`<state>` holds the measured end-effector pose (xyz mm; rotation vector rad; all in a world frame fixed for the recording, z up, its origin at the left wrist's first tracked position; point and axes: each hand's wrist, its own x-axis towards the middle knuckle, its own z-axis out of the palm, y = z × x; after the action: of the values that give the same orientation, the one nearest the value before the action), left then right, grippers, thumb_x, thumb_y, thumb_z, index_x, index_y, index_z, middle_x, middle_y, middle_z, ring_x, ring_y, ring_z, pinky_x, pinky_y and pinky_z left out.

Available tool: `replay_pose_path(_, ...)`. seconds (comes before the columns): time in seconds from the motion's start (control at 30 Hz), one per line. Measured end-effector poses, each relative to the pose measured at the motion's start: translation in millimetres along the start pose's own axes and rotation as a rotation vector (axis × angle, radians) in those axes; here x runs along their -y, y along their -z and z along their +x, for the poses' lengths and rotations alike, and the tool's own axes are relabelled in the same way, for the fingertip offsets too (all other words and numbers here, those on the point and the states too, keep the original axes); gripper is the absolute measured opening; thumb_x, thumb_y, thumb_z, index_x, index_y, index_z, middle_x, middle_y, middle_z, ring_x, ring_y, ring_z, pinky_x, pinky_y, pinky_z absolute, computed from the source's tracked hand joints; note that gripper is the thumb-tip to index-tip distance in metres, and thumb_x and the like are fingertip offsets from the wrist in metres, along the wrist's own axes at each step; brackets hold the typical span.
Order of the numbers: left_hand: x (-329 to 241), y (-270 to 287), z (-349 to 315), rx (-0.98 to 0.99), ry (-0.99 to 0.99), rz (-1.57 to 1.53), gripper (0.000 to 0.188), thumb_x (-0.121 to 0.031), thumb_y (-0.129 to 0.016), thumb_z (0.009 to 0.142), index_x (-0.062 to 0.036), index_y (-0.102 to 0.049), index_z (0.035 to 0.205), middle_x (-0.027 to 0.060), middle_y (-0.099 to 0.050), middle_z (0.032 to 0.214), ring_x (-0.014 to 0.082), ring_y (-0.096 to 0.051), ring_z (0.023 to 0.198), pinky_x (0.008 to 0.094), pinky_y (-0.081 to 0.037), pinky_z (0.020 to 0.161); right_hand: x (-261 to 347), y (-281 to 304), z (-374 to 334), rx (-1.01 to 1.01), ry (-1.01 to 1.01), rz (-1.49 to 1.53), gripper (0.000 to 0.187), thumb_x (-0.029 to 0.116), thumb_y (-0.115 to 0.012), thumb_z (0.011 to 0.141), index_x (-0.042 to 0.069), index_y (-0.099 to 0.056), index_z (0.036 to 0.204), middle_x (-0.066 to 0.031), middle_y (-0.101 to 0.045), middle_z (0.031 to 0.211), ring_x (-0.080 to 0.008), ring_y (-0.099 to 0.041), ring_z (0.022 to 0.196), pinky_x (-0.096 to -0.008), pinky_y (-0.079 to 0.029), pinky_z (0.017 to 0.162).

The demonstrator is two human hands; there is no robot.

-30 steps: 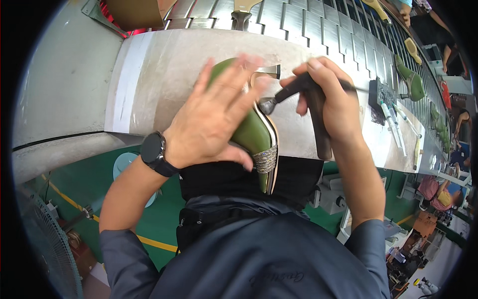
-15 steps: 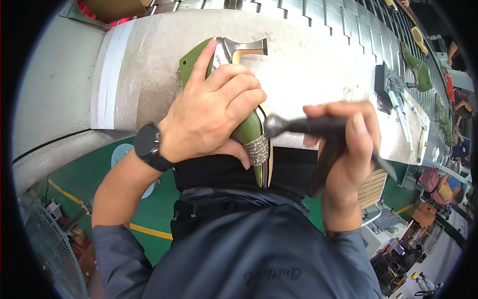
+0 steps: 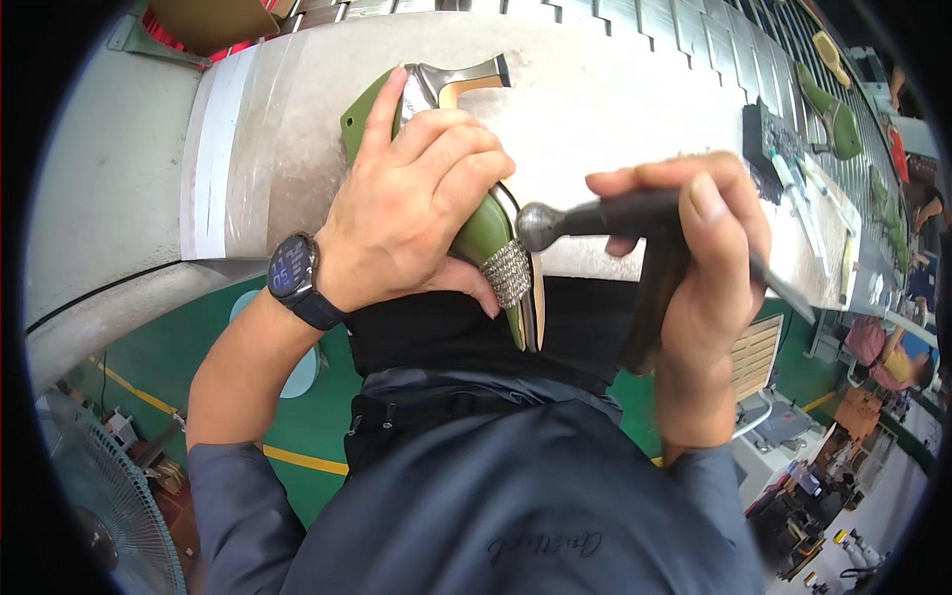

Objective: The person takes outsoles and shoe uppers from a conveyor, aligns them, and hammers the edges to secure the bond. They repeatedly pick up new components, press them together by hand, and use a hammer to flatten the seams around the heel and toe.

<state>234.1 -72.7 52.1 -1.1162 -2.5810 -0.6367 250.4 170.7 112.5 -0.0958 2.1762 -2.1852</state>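
Observation:
My left hand (image 3: pixel 412 203) is wrapped over a green heeled shoe (image 3: pixel 476 233) and holds it on its side at the table's near edge. A sparkly strap (image 3: pixel 508 275) crosses the shoe near its pointed toe, which juts toward my body. The heel (image 3: pixel 474 74) sticks out at the far end, beyond my fingers. In my right hand (image 3: pixel 709 238), closed round its grip, is a dark hammer (image 3: pixel 620 215). Its rounded metal face is right by the edge of the shoe's sole; I cannot tell whether they touch. Much of the shoe's middle is hidden under my left hand.
A pale worktable (image 3: pixel 615 109) lies under the shoe, with a slatted metal conveyor (image 3: pixel 694 35) along its far side. To the right stand a black block (image 3: pixel 762 149) and syringes (image 3: pixel 793 193). Another green shoe (image 3: pixel 833 114) sits on the conveyor. A fan (image 3: pixel 114 496) is at lower left.
My left hand and the shoe have shifted slightly up and left. The hammer has risen a little with my right hand and remains beside the sole edge. The watch face has lit up.

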Motion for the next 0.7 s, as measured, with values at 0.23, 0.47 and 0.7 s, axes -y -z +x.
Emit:
replay_pose_path(0.23, -3.8, -1.2, 9.9, -0.027, 0.007, 0.002, 0.098, -0.068, -0.084, 0.047, -0.0095, -0.062, 0.123, 0.0045, -0.064, 0.121, 0.0293, -0.059, 0.123, 0.0719, -0.021, 0.121, 2.1, 25.0, -31.7, -0.253, 0.269, -0.424, 0.036, 0.027, -0.046, 0.108, -0.004, -0.06, 0.12, -0.0258, -0.073, 0.096, -0.0161, -0.059, 0.06, -0.0266, -0.051, 0.06)
replay_pose_path(0.47, 4.9, -4.6, 2.5, -0.03, 0.015, 0.033, 0.099, -0.068, -0.084, 0.047, -0.0089, -0.062, 0.123, 0.0049, -0.064, 0.12, 0.0294, -0.06, 0.122, 0.0723, -0.022, 0.121, 6.6, 11.3, -12.5, -0.05, 0.126, 0.03, 0.032, 0.027, -0.043, 0.109, -0.001, -0.058, 0.112, -0.0288, -0.073, 0.101, -0.0121, -0.056, 0.057, -0.0256, -0.05, 0.058)
replay_pose_path(0.7, -0.4, -8.9, 12.8, -0.036, -0.001, 0.043, 0.099, -0.068, -0.085, 0.047, -0.0084, -0.062, 0.122, 0.0054, -0.065, 0.12, 0.0302, -0.06, 0.12, 0.0724, -0.021, 0.121, -14.8, 8.0, -37.7, 0.026, 0.125, 0.056, 0.034, 0.031, -0.052, 0.104, -0.002, -0.059, 0.11, -0.0272, -0.074, 0.1, -0.0129, -0.053, 0.053, -0.0257, -0.048, 0.054)
